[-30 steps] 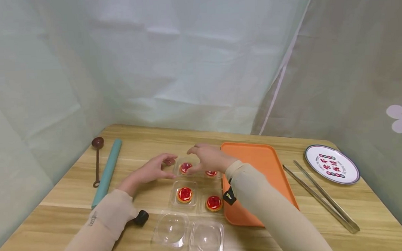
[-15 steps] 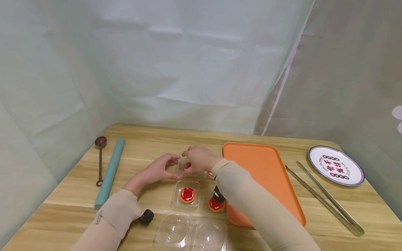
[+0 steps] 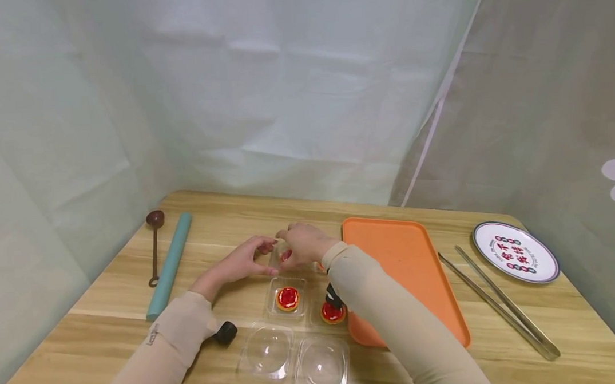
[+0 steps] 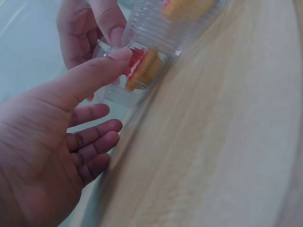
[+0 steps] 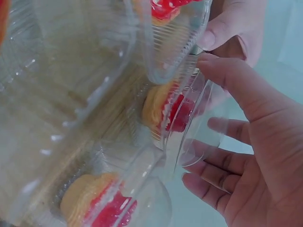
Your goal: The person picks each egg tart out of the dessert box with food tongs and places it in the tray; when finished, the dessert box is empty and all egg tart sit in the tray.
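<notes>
My left hand (image 3: pixel 240 261) and right hand (image 3: pixel 302 246) hold opposite sides of the back-left clear plastic box (image 4: pixel 125 94), thumbs at its near edge. Inside sits a tart (image 5: pixel 180 111) with a red glossy top. The right fingers reach round the far side of the lid. In the head view the right hand hides most of this box. Just in front stands another box with a red-topped tart (image 3: pixel 288 299). To its right is a further tart (image 3: pixel 333 313), partly covered by the right wrist camera. A boxed tart (image 5: pixel 111 203) beside the held box is nearly hidden in the head view.
Two clear lids (image 3: pixel 268 349) lie folded out toward the near edge. An orange tray (image 3: pixel 393 257) is right of the boxes, then metal tongs (image 3: pixel 503 306) and a white plate (image 3: pixel 516 251). A teal roll (image 3: pixel 170 264) and a brown ladle (image 3: pixel 155 244) lie left.
The right hand has moved slightly left and closer to the left hand, around the back-left box. Its forearm now covers more of the right-hand tarts. The left hand has stayed nearly in place.
</notes>
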`<state>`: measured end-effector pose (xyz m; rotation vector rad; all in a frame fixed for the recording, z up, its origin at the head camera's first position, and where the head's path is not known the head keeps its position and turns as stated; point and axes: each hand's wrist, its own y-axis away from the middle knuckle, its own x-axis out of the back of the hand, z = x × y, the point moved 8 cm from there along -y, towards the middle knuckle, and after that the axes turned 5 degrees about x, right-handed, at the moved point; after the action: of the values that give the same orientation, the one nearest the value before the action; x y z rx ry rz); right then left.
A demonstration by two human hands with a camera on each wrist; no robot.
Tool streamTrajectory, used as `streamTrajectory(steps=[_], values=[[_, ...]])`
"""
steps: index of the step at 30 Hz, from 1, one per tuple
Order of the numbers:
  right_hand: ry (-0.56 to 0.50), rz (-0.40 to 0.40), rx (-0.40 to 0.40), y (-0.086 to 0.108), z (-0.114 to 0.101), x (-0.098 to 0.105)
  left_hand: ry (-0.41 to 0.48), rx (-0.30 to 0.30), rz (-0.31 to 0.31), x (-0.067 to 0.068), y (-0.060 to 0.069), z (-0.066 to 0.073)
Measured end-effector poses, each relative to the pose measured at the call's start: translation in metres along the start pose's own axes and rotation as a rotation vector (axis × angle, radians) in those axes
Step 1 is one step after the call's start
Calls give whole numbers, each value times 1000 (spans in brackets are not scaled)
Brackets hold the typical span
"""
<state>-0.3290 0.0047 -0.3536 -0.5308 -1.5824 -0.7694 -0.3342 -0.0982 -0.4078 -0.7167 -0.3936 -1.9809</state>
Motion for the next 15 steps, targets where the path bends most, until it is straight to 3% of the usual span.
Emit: streamTrajectory(steps=[15], values=[[-125,67,38,8,1,16,-16,-32,21,4,5,2]])
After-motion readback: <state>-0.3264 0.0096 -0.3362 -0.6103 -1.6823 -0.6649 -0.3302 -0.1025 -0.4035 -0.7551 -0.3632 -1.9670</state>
